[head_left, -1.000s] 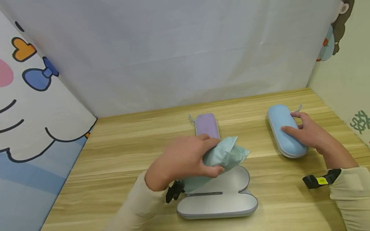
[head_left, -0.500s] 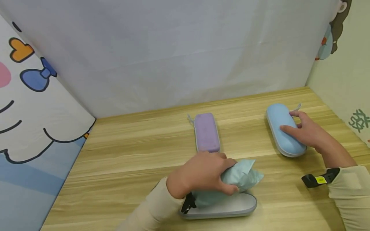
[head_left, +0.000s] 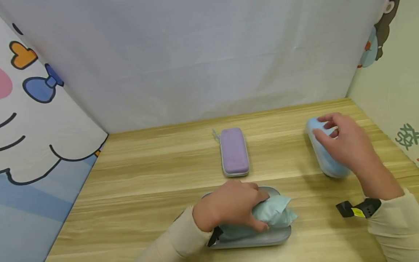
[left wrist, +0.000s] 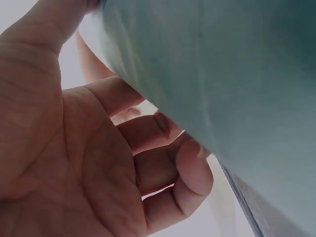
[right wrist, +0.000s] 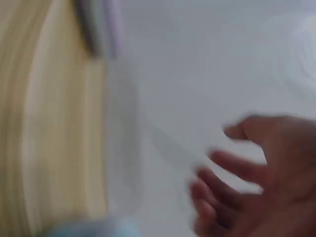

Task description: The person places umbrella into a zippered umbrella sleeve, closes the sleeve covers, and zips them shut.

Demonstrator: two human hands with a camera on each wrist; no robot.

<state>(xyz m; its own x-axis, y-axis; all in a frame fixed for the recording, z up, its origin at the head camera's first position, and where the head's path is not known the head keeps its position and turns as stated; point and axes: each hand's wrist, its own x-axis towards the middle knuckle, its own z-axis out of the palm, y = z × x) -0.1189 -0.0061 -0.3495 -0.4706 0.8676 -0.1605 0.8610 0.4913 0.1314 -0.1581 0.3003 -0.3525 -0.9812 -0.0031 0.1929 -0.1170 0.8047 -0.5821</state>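
My left hand (head_left: pixel 230 205) grips a pale green wrapped bundle (head_left: pixel 274 211), low over an opened grey case (head_left: pixel 271 238) at the table's front. In the left wrist view the bundle (left wrist: pixel 217 84) fills the right side, with the fingers (left wrist: pixel 153 168) curled beside it. Over the light blue case (head_left: pixel 328 163) on the right hovers my right hand (head_left: pixel 351 145), its fingers loosely bent. The right wrist view shows the right hand (right wrist: pixel 261 182) holding nothing, with a blurred bit of the blue case (right wrist: pixel 98 228) at the bottom.
A closed purple case (head_left: pixel 234 151) with a strap lies on the wooden table (head_left: pixel 140 174), behind the grey case. A white cloth wall (head_left: pixel 209 62) stands along the back, with printed panels at the left and right.
The left hand and bundle have moved right and down towards the grey case, uncovering the purple case. My right hand has let go of the blue case and lifted.
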